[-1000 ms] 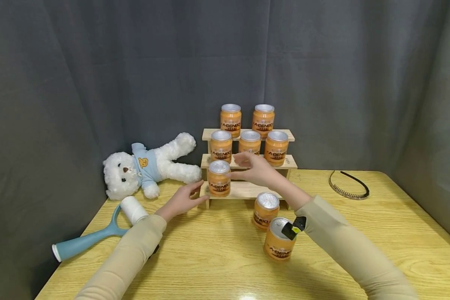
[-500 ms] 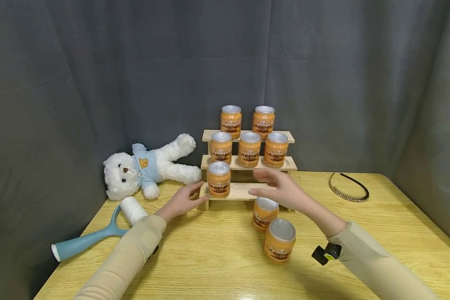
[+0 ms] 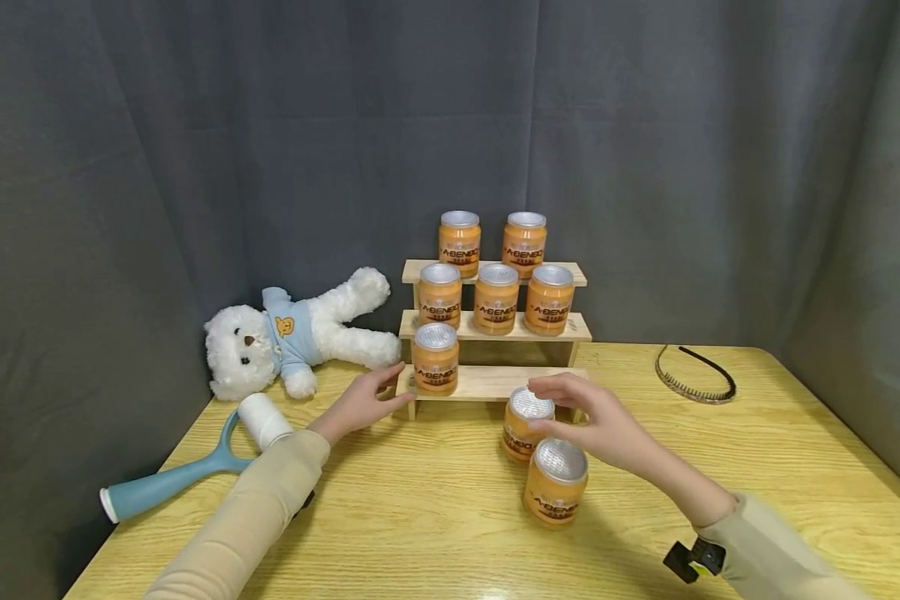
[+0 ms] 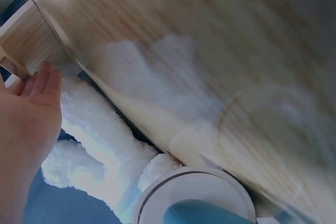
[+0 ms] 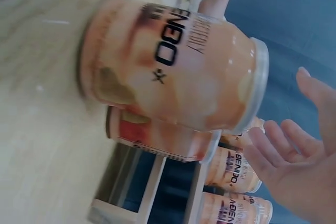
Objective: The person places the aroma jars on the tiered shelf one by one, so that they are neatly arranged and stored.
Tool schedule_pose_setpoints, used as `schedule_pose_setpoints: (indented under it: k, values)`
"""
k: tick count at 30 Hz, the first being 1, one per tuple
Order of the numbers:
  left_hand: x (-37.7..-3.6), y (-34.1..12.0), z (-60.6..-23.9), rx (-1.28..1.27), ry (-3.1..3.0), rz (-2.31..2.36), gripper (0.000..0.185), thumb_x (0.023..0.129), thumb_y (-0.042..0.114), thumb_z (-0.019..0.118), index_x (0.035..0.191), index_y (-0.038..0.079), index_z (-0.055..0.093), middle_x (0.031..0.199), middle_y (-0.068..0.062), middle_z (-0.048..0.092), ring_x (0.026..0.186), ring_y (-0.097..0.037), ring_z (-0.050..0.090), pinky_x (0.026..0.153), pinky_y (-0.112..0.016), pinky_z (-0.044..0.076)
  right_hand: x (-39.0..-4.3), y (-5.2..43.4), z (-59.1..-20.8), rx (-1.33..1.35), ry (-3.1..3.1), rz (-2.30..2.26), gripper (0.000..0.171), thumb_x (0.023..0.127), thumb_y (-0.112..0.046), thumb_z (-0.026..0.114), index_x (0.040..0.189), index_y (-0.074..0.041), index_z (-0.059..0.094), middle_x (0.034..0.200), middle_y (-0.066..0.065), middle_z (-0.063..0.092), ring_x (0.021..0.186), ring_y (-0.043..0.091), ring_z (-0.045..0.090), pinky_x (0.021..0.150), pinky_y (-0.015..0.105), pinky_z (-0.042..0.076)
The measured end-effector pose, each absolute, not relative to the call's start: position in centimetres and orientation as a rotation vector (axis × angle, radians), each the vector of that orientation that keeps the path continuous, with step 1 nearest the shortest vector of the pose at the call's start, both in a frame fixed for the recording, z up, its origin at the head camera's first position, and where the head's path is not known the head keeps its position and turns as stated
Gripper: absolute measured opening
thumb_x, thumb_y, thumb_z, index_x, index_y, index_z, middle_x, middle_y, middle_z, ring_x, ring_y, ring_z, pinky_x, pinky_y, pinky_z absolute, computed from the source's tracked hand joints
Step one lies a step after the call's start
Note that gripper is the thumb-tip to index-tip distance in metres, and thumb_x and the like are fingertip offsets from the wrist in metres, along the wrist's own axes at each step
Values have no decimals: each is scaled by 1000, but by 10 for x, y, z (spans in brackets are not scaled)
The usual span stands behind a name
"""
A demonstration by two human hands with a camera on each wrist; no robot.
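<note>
Two orange cans with silver lids stand on the table before a three-step wooden stand: a front can (image 3: pixel 556 483) and one just behind it (image 3: pixel 528 425). My right hand (image 3: pixel 596 421) is over them with nothing held, thumb and fingers spread apart. In the right wrist view that hand (image 5: pixel 294 166) is beside the lid end of the nearer can (image 5: pixel 173 66). On the bottom step's left end sits another can (image 3: pixel 436 360). My left hand (image 3: pixel 360 407) rests with its fingertips at the stand's left edge (image 3: pixel 406 388), close to that can; the left wrist view shows its fingers (image 4: pixel 47 82) extended there.
Three cans (image 3: pixel 496 300) line the middle step and two (image 3: pixel 525 244) the top. A white teddy bear (image 3: pixel 292 333) in a blue shirt lies left. A blue-handled roller (image 3: pixel 172 483) lies near my left sleeve, a headband (image 3: pixel 693 379) at the right.
My right hand has drawn back from the can on the bottom step and come right and toward me, over the two table cans. My left hand has stayed by the stand.
</note>
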State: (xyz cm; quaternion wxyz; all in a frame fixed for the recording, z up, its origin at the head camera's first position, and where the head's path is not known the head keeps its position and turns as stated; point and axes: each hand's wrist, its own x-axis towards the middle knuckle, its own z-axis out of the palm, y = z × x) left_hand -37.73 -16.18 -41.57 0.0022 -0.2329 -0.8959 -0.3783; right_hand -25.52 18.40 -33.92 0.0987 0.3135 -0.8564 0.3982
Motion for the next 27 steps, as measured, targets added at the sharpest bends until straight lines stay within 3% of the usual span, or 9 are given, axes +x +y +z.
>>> schedule_pose_setpoints:
  k: [9, 17, 27]
  values:
    - [-377, -162, -416, -723, -2806, -1182, 74, 89, 45, 62, 146, 6, 34, 148, -17, 36, 129, -33, 45, 107, -44, 41, -244, 200, -358, 1066, -2553, 1085, 45, 83, -22, 72, 124, -7, 59, 121, 5, 62, 110, 19, 59, 95, 39, 51]
    - [-376, -162, -415, -690, -2814, -1242, 74, 90, 46, 60, 146, 7, 33, 149, -16, 35, 130, -33, 43, 108, -44, 40, -235, 209, -366, 1060, -2691, 1040, 53, 80, -36, 73, 127, -15, 58, 125, 0, 59, 113, 14, 55, 91, 35, 52]
    - [-375, -161, -414, -705, -2808, -1219, 71, 91, 43, 59, 146, 5, 34, 148, -17, 36, 129, -34, 44, 107, -44, 41, -234, 217, -367, 1023, -2702, 1011, 54, 80, -35, 73, 126, -12, 58, 119, -3, 61, 109, 12, 56, 91, 35, 53]
